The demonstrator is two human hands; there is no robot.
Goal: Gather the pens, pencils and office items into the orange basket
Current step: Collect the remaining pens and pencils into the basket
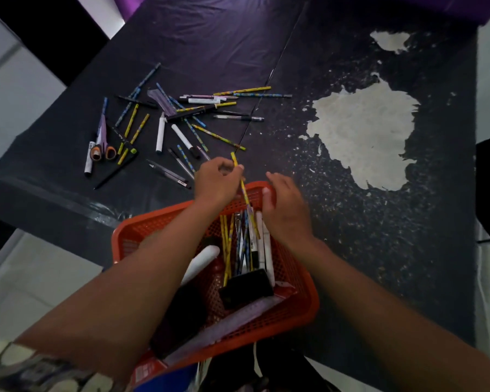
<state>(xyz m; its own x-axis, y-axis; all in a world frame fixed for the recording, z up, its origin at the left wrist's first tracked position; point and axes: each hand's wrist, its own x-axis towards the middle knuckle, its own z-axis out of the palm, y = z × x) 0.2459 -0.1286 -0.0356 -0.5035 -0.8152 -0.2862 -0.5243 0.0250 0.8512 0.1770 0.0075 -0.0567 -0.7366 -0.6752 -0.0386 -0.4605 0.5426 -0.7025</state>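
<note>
Orange mesh fills the near edge of my view — the orange basket (294,304) sits on the black-covered desk (351,250) right under my forearms. My left hand (217,183) is over the basket's far rim, fingers (238,168) pinching a yellow pencil (245,195) near its upper end. The pencil slants down from my fingertips across the rim, and its lower end dips in among the pencils and pens already standing in the basket. My right hand (286,205) hovers just beside that pencil, over the basket's far right corner, fingers loosely curled and holding nothing; I can't tell whether the thumb touches the rim.

Inside the basket I see a bundle of yellow and blue pencils, white markers (268,250), a black block-shaped item (248,287), a pale ruler (238,321) lying along the near side, and a white tube (203,261).

Out on the desk to the far left — well apart from both hands — a scatter of pens and pencils (187,117) is spread loose, with orange-handled scissors (104,142) at its left edge. The closest loose pens lie just beyond my left knuckles. A worn pale patch (365,137) shows in the cover to the right.
</note>
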